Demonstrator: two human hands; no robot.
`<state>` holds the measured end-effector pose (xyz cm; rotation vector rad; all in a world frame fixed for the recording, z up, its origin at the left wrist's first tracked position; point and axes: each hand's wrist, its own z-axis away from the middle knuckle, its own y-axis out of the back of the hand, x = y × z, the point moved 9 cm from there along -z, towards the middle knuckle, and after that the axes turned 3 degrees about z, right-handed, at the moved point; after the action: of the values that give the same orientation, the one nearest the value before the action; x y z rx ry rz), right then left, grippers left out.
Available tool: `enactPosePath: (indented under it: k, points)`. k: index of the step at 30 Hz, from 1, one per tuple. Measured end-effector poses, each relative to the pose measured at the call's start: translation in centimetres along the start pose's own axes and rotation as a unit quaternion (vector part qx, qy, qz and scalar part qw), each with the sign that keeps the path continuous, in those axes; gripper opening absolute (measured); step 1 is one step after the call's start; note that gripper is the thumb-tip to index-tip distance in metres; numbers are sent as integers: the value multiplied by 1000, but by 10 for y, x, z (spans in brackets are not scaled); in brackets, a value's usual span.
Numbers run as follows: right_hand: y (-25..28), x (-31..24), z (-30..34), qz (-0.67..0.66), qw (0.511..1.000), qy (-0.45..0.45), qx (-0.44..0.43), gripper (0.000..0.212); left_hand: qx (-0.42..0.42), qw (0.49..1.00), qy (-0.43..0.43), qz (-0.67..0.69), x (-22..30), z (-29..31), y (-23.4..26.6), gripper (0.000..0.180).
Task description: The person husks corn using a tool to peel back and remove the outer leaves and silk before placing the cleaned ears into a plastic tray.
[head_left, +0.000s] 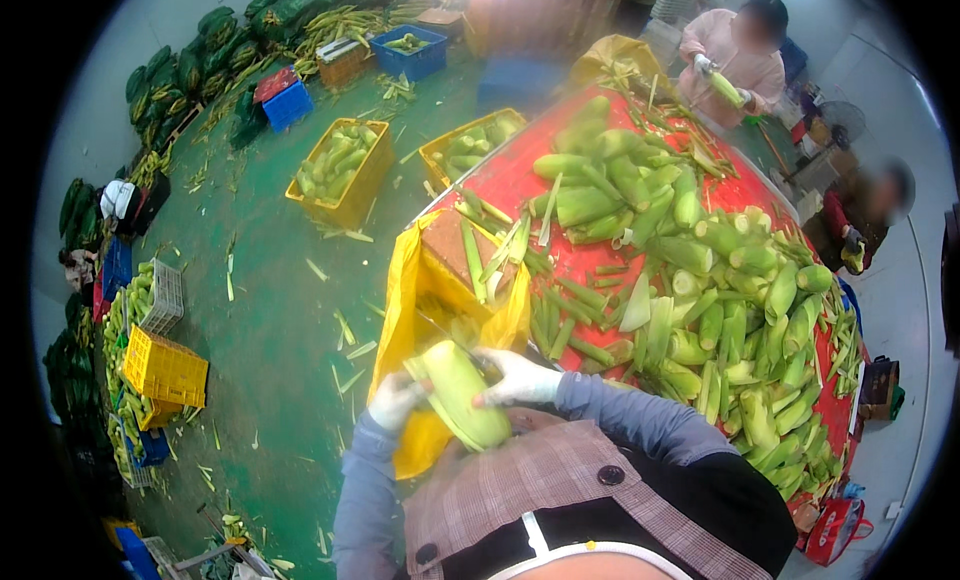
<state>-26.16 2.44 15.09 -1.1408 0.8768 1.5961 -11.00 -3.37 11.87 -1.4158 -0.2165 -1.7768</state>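
Note:
A pale green ear of corn (458,390) in its husk is held upright but tilted in front of my body. My left hand (397,400), in a white glove, grips its left side. My right hand (522,378), also white-gloved, is closed against its right side. Something thin and dark shows by the right fingers; I cannot make out what it is. Just beyond my hands hangs an open yellow bag (405,310) at the table's edge. Husked ears (690,255) and cut stalk pieces (580,300) are heaped on the red table (622,268) to the right.
Yellow crates of corn (350,195) stand on the green floor (270,320), with a blue crate (410,55) farther back. Stuffed green sacks (215,45) line the far left wall. Across the table, one person (740,65) handles corn; another person (865,215) is at the right.

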Motion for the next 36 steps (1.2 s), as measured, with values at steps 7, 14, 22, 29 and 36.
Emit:
enactPosePath:
  k: [7,14,22,29,36]
  points:
    - [-1,-13,1,108,994,21,30,80,101,964,-111,-219,23,6,-7,36]
    - [-5,-20,-11,19,1000,1,-22,76,157,979,-126,2,-18,-2,23,37]
    - [22,1,-36,18,971,81,226,77,334,889,-215,-228,0,4,8,42]
    - [54,26,-27,-102,936,42,333,57,265,949,-168,20,-24,-22,18,35]
    - [86,40,-27,-232,879,90,407,40,315,909,-130,239,-26,-9,11,31]
